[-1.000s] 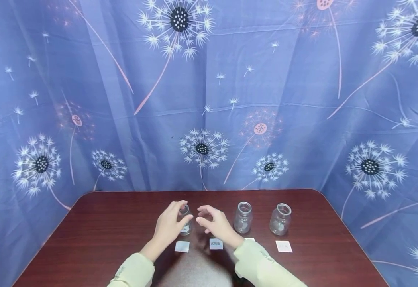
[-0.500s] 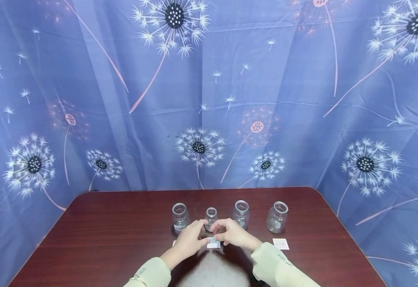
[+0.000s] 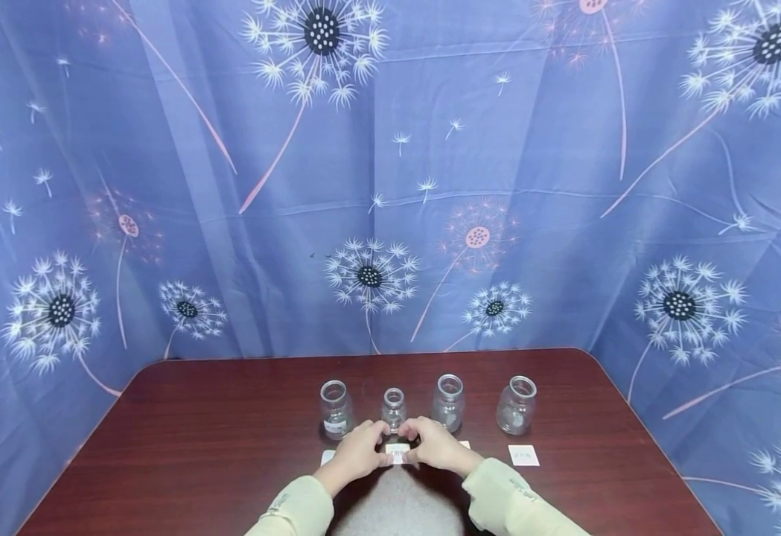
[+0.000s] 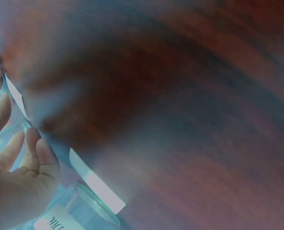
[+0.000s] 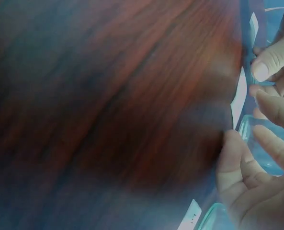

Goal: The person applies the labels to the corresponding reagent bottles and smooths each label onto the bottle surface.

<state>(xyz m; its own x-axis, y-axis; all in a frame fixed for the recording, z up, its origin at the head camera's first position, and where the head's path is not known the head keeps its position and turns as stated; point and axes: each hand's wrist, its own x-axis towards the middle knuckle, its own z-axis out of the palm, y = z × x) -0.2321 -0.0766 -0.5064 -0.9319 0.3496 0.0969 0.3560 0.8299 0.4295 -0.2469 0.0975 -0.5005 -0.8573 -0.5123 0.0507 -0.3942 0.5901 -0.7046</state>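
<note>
My left hand and right hand face each other over a white printed card, thumbs at its left and right edges. The card lies flat on the table, also visible in the right wrist view between the hands. Just behind it stands a small clear glass jar, its base partly behind the fingertips. Both hands have loosely bent fingers with gaps between fingers and thumb. To the left is a larger glass jar bearing a white label, with its card partly hidden by the left hand.
Two more open glass jars stand to the right, a third jar and a far-right jar. A card lies before the far-right one; another card is mostly behind the right hand. Blue dandelion-print cloth hangs behind the dark wooden table.
Both hands have moved from around the leftmost jar to the second card and come lower toward the table. The small jar and leftmost jar are now uncovered. The head view has shifted slightly.
</note>
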